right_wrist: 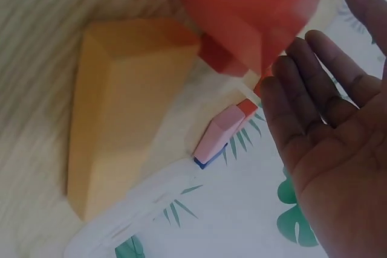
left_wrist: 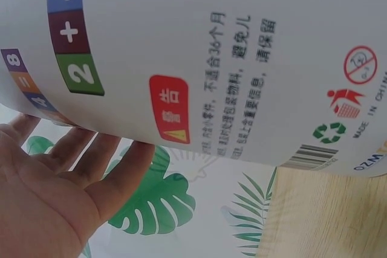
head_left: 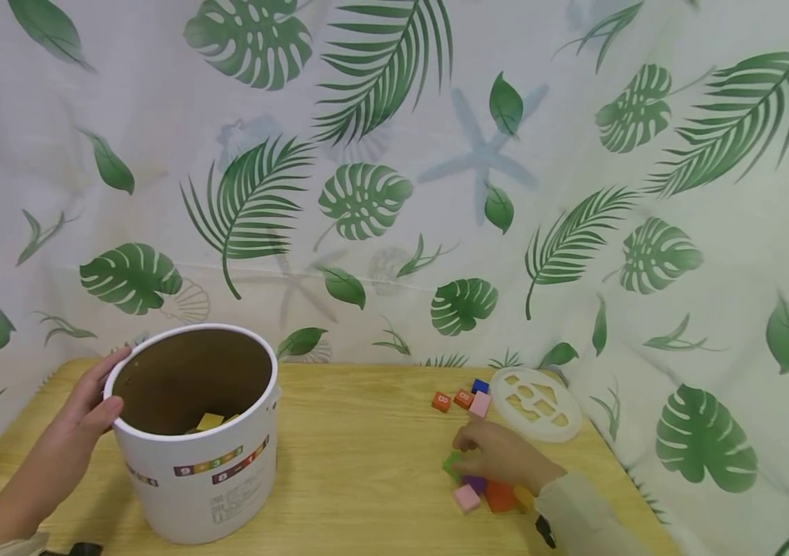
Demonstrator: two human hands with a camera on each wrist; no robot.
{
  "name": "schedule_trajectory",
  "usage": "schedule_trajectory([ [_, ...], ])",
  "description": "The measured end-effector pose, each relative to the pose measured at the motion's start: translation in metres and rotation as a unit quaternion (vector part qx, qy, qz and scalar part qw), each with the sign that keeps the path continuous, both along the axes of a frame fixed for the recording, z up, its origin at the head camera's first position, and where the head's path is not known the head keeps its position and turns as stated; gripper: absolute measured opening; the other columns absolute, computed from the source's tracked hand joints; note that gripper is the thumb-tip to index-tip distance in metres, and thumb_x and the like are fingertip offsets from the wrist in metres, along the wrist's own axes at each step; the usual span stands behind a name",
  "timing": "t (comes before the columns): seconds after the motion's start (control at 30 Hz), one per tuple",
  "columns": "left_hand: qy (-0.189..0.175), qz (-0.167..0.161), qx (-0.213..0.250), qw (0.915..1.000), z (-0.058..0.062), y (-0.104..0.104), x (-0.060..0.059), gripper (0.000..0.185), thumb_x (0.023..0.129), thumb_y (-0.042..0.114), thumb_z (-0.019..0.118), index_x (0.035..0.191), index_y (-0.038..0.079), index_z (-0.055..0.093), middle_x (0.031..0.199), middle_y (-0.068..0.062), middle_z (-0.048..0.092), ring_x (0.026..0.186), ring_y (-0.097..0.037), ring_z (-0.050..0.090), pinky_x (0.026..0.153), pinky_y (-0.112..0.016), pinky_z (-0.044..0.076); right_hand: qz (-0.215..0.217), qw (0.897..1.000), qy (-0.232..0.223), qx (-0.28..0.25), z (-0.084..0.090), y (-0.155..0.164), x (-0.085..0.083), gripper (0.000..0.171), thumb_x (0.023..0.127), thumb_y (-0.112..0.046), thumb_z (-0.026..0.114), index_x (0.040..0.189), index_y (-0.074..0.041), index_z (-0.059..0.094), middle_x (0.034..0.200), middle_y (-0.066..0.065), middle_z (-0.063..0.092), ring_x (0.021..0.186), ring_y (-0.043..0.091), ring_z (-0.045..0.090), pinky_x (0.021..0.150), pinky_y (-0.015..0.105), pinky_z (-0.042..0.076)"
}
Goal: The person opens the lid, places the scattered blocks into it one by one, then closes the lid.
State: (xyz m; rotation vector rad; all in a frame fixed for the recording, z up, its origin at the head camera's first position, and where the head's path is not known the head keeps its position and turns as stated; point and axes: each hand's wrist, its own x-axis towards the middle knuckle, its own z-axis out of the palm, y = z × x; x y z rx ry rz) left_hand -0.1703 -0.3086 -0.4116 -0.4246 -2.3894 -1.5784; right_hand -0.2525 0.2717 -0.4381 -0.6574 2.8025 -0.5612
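To the right of the bucket [head_left: 172, 502], the right hand [head_left: 502, 455] is hovering close over a cluster of blocks [head_left: 475, 485], its fingers loosely bent and its thumb standing wide of them, nothing visibly held; whether a fingertip is touching the green block [head_left: 451, 465], on the cluster's bucket-facing side, I cannot tell. At the bucket's left, the left hand [head_left: 75, 421] is resting spread fingers against its side, apparently steadying it. The step seems to be picking from the cluster, and doing it well is probably calling for narrowing thumb and fingertips onto opposite faces of the green block, without nudging the pink block [head_left: 466, 498] and red block [head_left: 500, 498] lying near it, the left hand meanwhile bracing the bucket only lightly.
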Motion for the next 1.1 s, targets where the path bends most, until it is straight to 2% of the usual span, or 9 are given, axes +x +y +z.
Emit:
schedule_trajectory([
  [0.13, -0.005, 0.007, -0.016, 0.9998, 0.002, 0.000, 0.000, 0.057, 0.113, 0.019, 0.031, 0.167, 0.028, 0.013, 0.163, -0.002, 0.022, 0.129, 0.007, 0.032, 0.085, -0.010, 0.037, 0.017, 1.000, 0.005, 0.009, 0.000, 0.002, 0.004, 0.024, 0.087, -0.033, 0.083, 0.097, -0.015, 0.072, 0.091, -0.008, 0.065, 0.085, 0.012, 0.059, 0.081, 0.037, 0.051],
  [0.27, -0.008, 0.011, -0.024, 0.9996, 0.003, -0.001, -0.001, 0.057, 0.113, 0.020, 0.031, 0.167, 0.029, 0.012, 0.165, -0.007, 0.020, 0.130, 0.006, 0.031, 0.085, -0.010, 0.037, 0.014, 1.000, -0.003, 0.005, 0.000, 0.004, 0.005, 0.022, 0.086, -0.030, 0.084, 0.097, -0.016, 0.071, 0.087, -0.009, 0.064, 0.081, 0.009, 0.057, 0.078, 0.034, 0.050],
  [0.77, -0.006, 0.013, -0.028, 0.9995, 0.001, -0.002, -0.001, 0.057, 0.113, 0.020, 0.030, 0.167, 0.028, 0.013, 0.164, -0.009, 0.021, 0.129, 0.008, 0.031, 0.085, -0.009, 0.037, -0.030, 0.999, -0.005, -0.034, -0.015, -0.001, -0.001, 0.023, 0.083, -0.021, 0.081, 0.102, -0.014, 0.071, 0.094, -0.006, 0.067, 0.089, 0.014, 0.061, 0.086, 0.042, 0.052],
  [0.97, -0.008, 0.016, -0.031, 0.9994, 0.001, -0.002, 0.000, 0.057, 0.113, 0.021, 0.030, 0.167, 0.028, 0.012, 0.165, -0.014, 0.019, 0.130, 0.007, 0.031, 0.085, -0.009, 0.036, -0.074, 0.993, 0.011, -0.089, -0.012, -0.009, -0.002, 0.030, 0.083, -0.014, 0.078, 0.111, -0.009, 0.069, 0.104, -0.001, 0.067, 0.101, 0.020, 0.064, 0.094, 0.047, 0.052],
  [1.1, -0.003, 0.016, -0.033, 0.9993, 0.001, -0.001, -0.001, 0.056, 0.113, 0.020, 0.030, 0.166, 0.027, 0.013, 0.164, -0.009, 0.022, 0.129, 0.008, 0.031, 0.085, -0.009, 0.037, -0.088, 0.988, 0.046, -0.121, -0.005, -0.014, -0.004, 0.026, 0.086, -0.012, 0.077, 0.111, -0.011, 0.070, 0.108, 0.000, 0.070, 0.107, 0.024, 0.067, 0.098, 0.048, 0.053],
])
